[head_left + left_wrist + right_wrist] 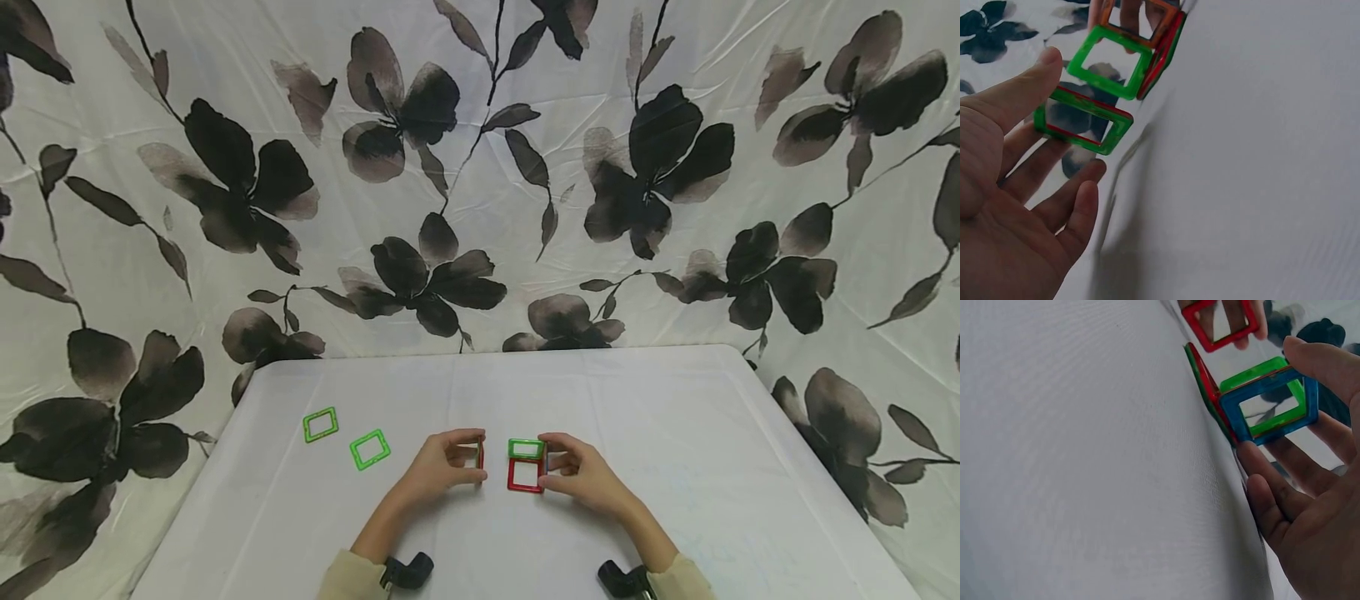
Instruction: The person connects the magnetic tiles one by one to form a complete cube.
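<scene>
My left hand (438, 467) pinches an upright pair of square magnetic tiles (1121, 132), green on one face and red on the other, between thumb and fingers. Across a small gap, my right hand (592, 483) grips a blue magnetic tile (1266, 384) by its edges. That tile stands upright and belongs to a joined cluster. A green tile (1250, 374) shows behind it in the right wrist view, and a red tile (525, 489) lies at its foot. In the left wrist view an orange tile (1124, 32) appears beside the green one.
Two loose green tiles (305, 430) lie on the white table (247, 517) at the left. Behind the table's far edge hangs a floral cloth (525, 250). Each wrist wears a black camera mount (408, 572).
</scene>
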`<state>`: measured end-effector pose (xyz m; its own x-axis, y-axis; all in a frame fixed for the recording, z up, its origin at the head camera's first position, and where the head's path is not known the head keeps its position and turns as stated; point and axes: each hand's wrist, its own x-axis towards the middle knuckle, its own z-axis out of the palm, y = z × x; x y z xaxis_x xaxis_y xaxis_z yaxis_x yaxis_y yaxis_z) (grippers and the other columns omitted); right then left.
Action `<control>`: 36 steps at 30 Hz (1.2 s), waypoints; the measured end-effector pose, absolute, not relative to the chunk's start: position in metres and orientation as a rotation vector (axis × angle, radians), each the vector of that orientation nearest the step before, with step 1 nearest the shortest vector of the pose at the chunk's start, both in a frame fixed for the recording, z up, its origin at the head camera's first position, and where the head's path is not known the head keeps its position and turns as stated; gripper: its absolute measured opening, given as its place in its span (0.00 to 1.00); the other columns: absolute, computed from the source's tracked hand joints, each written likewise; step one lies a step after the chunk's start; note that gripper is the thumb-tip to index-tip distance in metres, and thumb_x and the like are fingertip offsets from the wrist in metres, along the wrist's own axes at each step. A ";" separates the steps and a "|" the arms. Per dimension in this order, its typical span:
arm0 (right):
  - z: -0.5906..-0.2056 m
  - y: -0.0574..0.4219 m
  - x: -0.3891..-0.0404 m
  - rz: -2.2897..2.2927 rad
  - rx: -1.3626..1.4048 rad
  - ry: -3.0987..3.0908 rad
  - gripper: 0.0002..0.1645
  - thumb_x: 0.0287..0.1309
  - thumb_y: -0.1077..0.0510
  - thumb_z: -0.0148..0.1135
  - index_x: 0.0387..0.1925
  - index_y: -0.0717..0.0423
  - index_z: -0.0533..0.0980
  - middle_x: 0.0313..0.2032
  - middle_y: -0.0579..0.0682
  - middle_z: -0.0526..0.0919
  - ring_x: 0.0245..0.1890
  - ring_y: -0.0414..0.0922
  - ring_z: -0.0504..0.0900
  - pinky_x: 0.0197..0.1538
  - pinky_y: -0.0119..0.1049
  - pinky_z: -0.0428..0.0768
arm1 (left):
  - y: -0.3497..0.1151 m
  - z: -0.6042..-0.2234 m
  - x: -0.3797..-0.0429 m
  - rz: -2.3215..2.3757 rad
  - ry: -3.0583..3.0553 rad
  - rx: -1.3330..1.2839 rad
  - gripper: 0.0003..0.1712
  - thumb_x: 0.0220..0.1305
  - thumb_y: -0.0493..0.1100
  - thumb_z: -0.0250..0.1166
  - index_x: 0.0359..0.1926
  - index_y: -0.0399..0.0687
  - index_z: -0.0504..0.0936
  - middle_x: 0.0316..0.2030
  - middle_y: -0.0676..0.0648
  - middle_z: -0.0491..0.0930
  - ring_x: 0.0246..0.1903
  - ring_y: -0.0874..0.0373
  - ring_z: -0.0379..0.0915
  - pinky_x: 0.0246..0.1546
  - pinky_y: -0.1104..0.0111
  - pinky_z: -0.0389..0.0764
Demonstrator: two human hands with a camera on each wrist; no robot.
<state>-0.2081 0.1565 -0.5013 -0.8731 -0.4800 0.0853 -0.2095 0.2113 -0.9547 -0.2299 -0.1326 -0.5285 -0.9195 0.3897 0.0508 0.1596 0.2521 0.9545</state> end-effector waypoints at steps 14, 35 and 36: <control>-0.536 0.158 -0.221 -1.720 -0.666 2.306 0.37 0.54 0.61 0.72 0.64 0.63 0.67 0.54 0.62 0.76 0.44 0.52 0.81 0.48 0.45 0.79 | -0.110 -0.537 -0.230 1.808 2.249 0.560 0.37 0.52 0.37 0.76 0.62 0.33 0.72 0.58 0.37 0.74 0.53 0.45 0.76 0.50 0.59 0.77; -0.507 0.155 -0.209 -1.707 -0.635 2.264 0.36 0.55 0.65 0.69 0.64 0.69 0.66 0.55 0.68 0.74 0.47 0.61 0.78 0.50 0.44 0.77 | -0.095 -0.537 -0.226 1.827 2.189 0.527 0.38 0.50 0.34 0.76 0.63 0.35 0.72 0.58 0.38 0.75 0.51 0.47 0.78 0.45 0.66 0.79; -0.509 0.155 -0.210 -1.707 -0.634 2.267 0.36 0.55 0.65 0.69 0.64 0.69 0.66 0.55 0.68 0.74 0.47 0.61 0.78 0.49 0.44 0.77 | -0.095 -0.537 -0.226 1.831 2.186 0.530 0.38 0.50 0.34 0.76 0.63 0.34 0.72 0.58 0.38 0.75 0.51 0.47 0.78 0.45 0.66 0.80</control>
